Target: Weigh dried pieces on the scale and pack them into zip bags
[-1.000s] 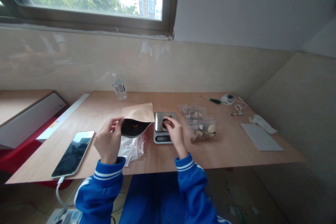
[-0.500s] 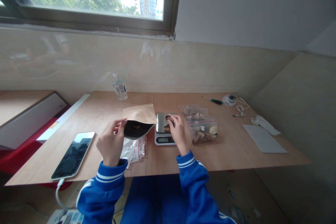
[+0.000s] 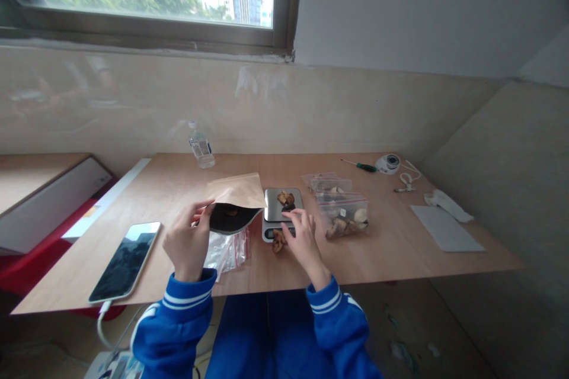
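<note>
Currently, the left hand point(image 3: 189, 243) is pinching the pouch point(image 3: 235, 189) at the left end of its mouth, which is gaping towards the person and showing a dark lining with a brown bit point(image 3: 230, 211) inside. The right hand point(image 3: 304, 240) is hovering over the front of the scale point(image 3: 272, 213), its thumb and forefinger standing apart with nothing gripped between them. Two chunks, one brown point(image 3: 285, 198) and one dark point(image 3: 288, 208), are lying on the scale's plate, while a loose chunk point(image 3: 278, 241) is showing at its front edge, below the thumb (whether it is resting or dropping, one cannot tell).

The chunks are looking dry, light and rather brittle, with rough, wrinkled skins that are probably offering good friction; a gentle pinch across the sides would be suiting them better than a squeeze. The pouch is seeming thin and papery, stiff enough for keeping its shape when held by the rim.

Around them, see-through bags point(image 3: 226, 253) are lying below the pouch and partly under it, crowding the left side of the scale. Filled bags point(image 3: 342, 219) are sitting to the right, near the right hand. Farther off on the tabletop point(image 3: 382, 260), a phone point(image 3: 127, 260) and a bottle point(image 3: 201, 151) are staying out of the way. The right hand itself is covering part of the scale's display.
</note>
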The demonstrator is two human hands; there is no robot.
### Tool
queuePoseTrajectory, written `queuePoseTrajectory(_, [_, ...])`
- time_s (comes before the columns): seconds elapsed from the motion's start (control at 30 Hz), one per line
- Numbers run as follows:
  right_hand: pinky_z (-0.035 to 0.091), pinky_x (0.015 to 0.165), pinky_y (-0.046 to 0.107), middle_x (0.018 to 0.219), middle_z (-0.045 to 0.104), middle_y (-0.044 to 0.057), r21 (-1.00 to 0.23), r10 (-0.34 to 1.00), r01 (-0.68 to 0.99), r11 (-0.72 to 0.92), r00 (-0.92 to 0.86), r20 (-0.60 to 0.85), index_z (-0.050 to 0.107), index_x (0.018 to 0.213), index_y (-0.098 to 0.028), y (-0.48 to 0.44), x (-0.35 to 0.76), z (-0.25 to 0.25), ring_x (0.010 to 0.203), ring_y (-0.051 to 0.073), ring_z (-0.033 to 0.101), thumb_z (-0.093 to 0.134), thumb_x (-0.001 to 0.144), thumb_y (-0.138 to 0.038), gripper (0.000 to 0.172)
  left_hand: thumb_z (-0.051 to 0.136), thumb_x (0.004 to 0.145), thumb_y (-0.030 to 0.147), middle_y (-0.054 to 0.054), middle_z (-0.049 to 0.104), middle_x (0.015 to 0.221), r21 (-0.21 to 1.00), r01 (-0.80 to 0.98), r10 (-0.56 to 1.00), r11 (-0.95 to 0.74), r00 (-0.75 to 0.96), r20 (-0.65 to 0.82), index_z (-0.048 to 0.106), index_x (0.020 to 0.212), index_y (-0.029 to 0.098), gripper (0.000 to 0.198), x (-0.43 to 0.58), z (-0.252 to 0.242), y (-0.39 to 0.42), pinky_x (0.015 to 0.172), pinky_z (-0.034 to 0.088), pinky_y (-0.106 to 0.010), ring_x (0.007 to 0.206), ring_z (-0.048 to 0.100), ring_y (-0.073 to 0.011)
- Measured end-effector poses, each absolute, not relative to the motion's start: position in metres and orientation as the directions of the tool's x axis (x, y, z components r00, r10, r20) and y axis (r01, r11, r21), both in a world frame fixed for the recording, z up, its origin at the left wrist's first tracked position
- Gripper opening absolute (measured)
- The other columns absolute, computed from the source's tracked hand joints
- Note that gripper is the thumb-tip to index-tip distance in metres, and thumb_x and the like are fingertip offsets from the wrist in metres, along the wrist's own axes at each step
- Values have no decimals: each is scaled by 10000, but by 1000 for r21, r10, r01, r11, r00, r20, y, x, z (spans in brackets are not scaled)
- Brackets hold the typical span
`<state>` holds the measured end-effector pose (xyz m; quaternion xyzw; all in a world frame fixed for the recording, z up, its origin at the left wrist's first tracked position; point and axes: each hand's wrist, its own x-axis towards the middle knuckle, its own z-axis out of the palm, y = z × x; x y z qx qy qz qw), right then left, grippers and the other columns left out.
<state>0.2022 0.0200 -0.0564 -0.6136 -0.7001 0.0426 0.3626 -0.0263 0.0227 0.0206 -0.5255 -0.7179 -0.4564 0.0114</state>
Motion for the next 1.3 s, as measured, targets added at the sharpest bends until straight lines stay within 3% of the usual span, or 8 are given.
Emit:
queuePoseTrajectory(0.27, [497,881,430,1055,544,91,-545,925,773,323,-137,354,629,1092,-219,-16,182,-67,972,246,532,600,854,-256,242,583,829,448,29,671,733,648,762,746,16,-440,500,709,920,294,219,-28,19,20,593,397,-222,688,643,-142])
queuePoseTrajectory(0.4, [510,900,431,1090,548,88,-597,936,728,337,-192,293,591,1138,-223,-37,180,-71,1026,251,540,619,814,-155,333,580,828,455,29,669,729,648,762,748,16,-439,498,708,924,294,227,-29,18,20,594,397,-222,691,642,-143])
queuePoseTrajectory(0.63, [499,938,453,1119,616,81,-728,922,572,378,-156,355,539,1227,-227,-40,183,-80,1087,248,559,534,793,-47,470,571,832,452,22,674,748,647,763,756,3,-425,497,710,919,288,232,-27,19,17,603,400,-220,696,639,-137])
queuePoseTrajectory(0.8, [563,776,306,976,636,53,-849,929,386,361,-71,363,653,949,-208,3,185,-47,885,180,640,585,803,-150,171,577,829,440,19,681,752,654,757,759,-3,-424,494,712,909,286,220,-27,21,16,603,400,-225,694,637,-137])
queuePoseTrajectory(0.87, [558,783,287,996,633,60,-864,916,321,387,-26,401,654,938,-199,28,184,-36,906,174,640,593,812,-184,141,582,828,432,19,688,762,655,756,766,-4,-419,488,713,911,287,212,-27,22,16,601,399,-225,694,639,-137])
queuePoseTrajectory(1.1, [464,980,427,1110,657,107,-660,868,623,420,-63,493,680,995,-177,58,187,-49,1095,231,571,495,860,-126,234,609,820,409,36,692,717,643,765,789,28,-411,456,717,901,307,170,-27,23,13,589,389,-223,689,646,-140])
queuePoseTrajectory(1.2, [435,1023,449,1264,597,118,-624,851,657,423,-51,523,617,1180,-183,39,193,-56,1198,228,518,461,895,-157,326,619,816,397,42,694,718,653,757,786,18,-415,459,717,902,311,157,-26,22,14,587,389,-218,682,646,-133])
queuePoseTrajectory(1.3, [438,1035,441,1303,574,124,-648,862,642,410,-41,505,609,1205,-191,27,193,-63,1233,218,513,430,905,-159,351,619,814,405,43,697,714,664,747,789,22,-421,447,718,904,312,163,-25,22,15,590,394,-220,671,643,-134])
